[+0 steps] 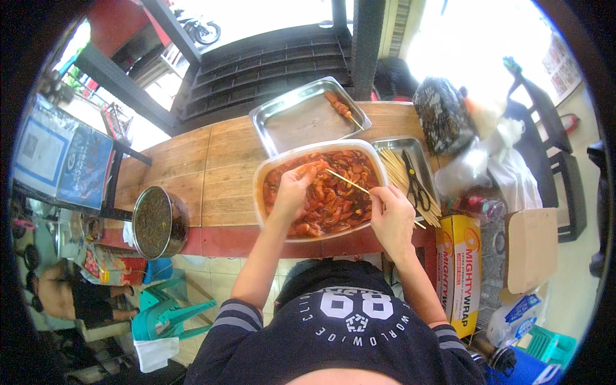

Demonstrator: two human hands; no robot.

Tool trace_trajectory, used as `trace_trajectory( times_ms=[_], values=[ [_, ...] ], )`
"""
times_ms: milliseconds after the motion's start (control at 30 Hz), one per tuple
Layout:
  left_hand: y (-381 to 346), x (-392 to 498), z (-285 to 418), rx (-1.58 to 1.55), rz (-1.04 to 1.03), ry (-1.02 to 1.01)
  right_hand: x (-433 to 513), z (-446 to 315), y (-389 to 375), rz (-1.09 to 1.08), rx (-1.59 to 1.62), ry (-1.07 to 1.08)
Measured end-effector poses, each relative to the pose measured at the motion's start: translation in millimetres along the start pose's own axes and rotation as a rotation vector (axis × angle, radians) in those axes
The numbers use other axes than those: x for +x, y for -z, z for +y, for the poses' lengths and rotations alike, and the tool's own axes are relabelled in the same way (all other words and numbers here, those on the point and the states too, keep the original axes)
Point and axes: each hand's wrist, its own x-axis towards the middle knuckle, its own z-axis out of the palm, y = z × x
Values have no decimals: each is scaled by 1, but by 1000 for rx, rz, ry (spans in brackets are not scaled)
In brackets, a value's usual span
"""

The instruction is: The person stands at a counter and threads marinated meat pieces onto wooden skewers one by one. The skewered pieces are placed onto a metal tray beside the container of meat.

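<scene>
My left hand [292, 192] pinches a piece of raw marinated meat [313, 169] over a white plastic tub [258, 192] of meat strips in red-brown marinade. My right hand [392, 216] holds a bamboo skewer [349, 181], its far tip at or close to that piece; whether it pierces it I cannot tell. Behind the tub, a steel tray [298, 122] holds one loaded meat skewer [338, 106] at its right side. Right of the tub, bare bamboo skewers [397, 168] and black-handled scissors [415, 185] lie in a smaller steel tray [385, 142].
A steel pot [161, 222] with dark contents stands at the wooden table's [231, 144] left front. Foil wrap boxes [458, 274], plastic bags [500, 159] and a black patterned bag [442, 115] crowd the right. Another person [67, 293] is at lower left, near a teal plastic stool [159, 313].
</scene>
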Motion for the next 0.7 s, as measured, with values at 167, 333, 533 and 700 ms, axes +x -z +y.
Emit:
trace_trajectory(
  times_ms=[167,333,533,700],
  values=[
    [3,8,2,-9,12,-13,4,0,0,25,-21,20],
    [0,7,2,56,-17,-53,4,-1,-2,-2,28,-2],
    [0,5,9,129,-66,66,4,-1,-3,12,52,-32],
    [-3,7,9,266,-21,-106,3,-2,1,23,-8,10]
  ],
)
